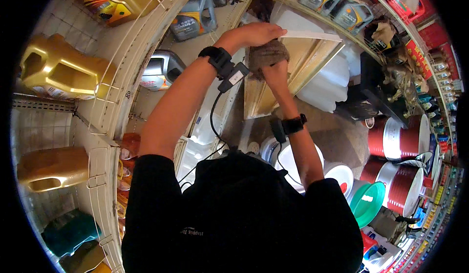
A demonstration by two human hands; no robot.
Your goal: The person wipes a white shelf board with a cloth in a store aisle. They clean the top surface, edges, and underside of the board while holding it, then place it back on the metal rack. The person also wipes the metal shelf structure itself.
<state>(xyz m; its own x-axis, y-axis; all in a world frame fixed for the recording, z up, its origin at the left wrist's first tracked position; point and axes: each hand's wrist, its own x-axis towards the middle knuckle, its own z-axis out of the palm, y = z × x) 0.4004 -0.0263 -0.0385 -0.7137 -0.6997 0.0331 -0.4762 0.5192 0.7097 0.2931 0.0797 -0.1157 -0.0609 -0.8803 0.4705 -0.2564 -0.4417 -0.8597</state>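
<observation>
A cream-yellow shelf panel [301, 60] with a white edge is tilted up in front of me. At its upper left corner my left hand [259, 32] grips the edge, its fingers partly hidden. Just below, my right hand [276, 73] presses a bunched grey-brown rag [267, 53] against the panel's left part. The rag covers most of the right fingers. Both wrists wear black straps with small devices, and a cable runs down from the left one.
Shelves on the left hold gold jugs [68, 70] and grey oil bottles [193, 16]. White plastic containers [325, 80] stand behind the panel. To the right are red-and-white drums [398, 136], a green basin [366, 204] and a white bucket [308, 158].
</observation>
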